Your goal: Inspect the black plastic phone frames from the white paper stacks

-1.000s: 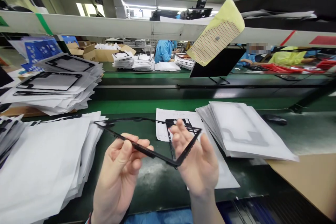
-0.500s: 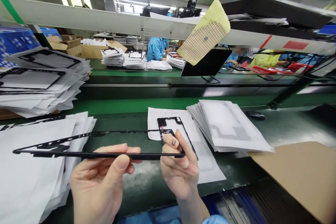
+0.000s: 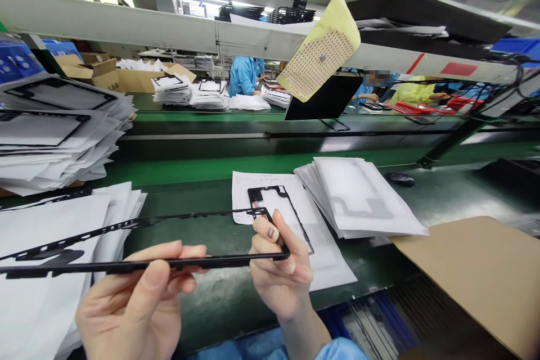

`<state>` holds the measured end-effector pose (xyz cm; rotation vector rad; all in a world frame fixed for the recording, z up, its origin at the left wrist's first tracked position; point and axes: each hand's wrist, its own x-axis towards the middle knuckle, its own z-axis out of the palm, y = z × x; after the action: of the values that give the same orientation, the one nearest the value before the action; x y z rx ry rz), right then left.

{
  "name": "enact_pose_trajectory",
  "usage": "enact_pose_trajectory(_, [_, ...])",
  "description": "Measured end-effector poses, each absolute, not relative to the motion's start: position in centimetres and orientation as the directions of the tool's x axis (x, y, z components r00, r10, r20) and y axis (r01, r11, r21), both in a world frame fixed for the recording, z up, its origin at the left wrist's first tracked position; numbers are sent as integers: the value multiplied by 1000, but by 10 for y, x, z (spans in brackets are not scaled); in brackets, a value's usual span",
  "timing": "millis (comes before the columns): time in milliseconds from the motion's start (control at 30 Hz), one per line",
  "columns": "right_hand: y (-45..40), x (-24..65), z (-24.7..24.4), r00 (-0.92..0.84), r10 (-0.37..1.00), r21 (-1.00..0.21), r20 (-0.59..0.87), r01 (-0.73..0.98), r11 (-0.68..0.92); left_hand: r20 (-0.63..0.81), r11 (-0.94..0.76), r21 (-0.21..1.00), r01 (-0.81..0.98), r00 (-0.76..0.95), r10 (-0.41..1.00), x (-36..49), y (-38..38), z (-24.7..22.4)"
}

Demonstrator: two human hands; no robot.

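A thin black rectangular frame (image 3: pixel 219 261) with small cut-outs is held up, nearly edge-on, above the bench. My left hand (image 3: pixel 135 298) pinches its near long edge between thumb and fingers. At the right end, my right hand (image 3: pixel 280 270) has its fingers closed around the frame's corner. The frame's left end runs past the picture's left edge. Behind my right hand, a second black frame (image 3: pixel 291 202) lies on white sheets (image 3: pixel 333 275). To the left, below the held frame, is a pile of white sheets (image 3: pixel 50 304).
A stack of white sleeves (image 3: pixel 354 191) lies right of centre, near a black mouse (image 3: pixel 400 179) and brown cardboard (image 3: pixel 472 270). Interleaved frames and sheets (image 3: pixel 54 146) are piled at left. A yellow sheet (image 3: pixel 323 48) hangs from the white beam (image 3: pixel 169 25). Co-workers sit beyond.
The held frame and my left hand have shifted left and slightly down in view, and the frame's left end has left the picture. Both hands keep their hold; the whole view has shifted slightly.
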<state>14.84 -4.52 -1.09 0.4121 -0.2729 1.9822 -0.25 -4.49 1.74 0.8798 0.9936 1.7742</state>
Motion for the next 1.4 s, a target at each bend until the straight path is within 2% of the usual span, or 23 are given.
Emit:
enact_pose_trajectory(133, [-45,154,-15,-385,836,60,391,-896,-440,168,-315,881,-353,-389,906,-2,-44,20])
enact_pose_trajectory(333, [-44,168,-23,-270,827,349,493,-810,-472,303,-454,837,-304,-434,848,8,-53,19])
enact_pose_trajectory(400, [-44,173,-26,-238,818,379,524,-795,-474,334,-493,820,-291,-456,825,9,-56,15])
enact_pose_trajectory(467, [-43,176,-30,-212,820,356,531,-823,-443,326,-471,827,-308,-421,846,7,-57,12])
enact_pose_trajectory(567, [-37,180,-42,-187,801,137,568,-939,-316,245,-350,822,-450,-276,929,0,-52,14])
enact_pose_trajectory(633, [-30,187,-54,-289,728,-164,622,-957,-241,132,-183,770,-612,-128,983,-4,-45,18])
enact_pose_trajectory(700, [-23,196,-66,-493,650,-497,579,-845,-198,24,-3,681,-732,18,1000,-7,-35,22])
enact_pose_trajectory(733, [-21,202,-71,-577,631,-623,518,-761,-183,-15,70,646,-760,80,997,-9,-28,22])
enact_pose_trajectory(800, [-19,213,-77,-641,653,-771,403,-622,-134,-52,157,634,-757,160,986,-12,-13,19])
enact_pose_trajectory(933, [-28,218,-74,-475,839,-868,264,-496,-8,-99,261,765,-589,293,951,-18,18,3])
enact_pose_trajectory(1067, [-31,202,-69,-128,980,-899,152,-431,83,-118,315,807,-499,386,915,-15,32,-12])
enact_pose_trajectory(1167, [-19,195,-70,40,991,-891,126,-434,131,-103,294,816,-498,375,921,-10,29,-25])
enact_pose_trajectory(1400, [20,199,-82,140,987,-886,79,-444,134,44,109,870,-481,295,954,3,28,-68])
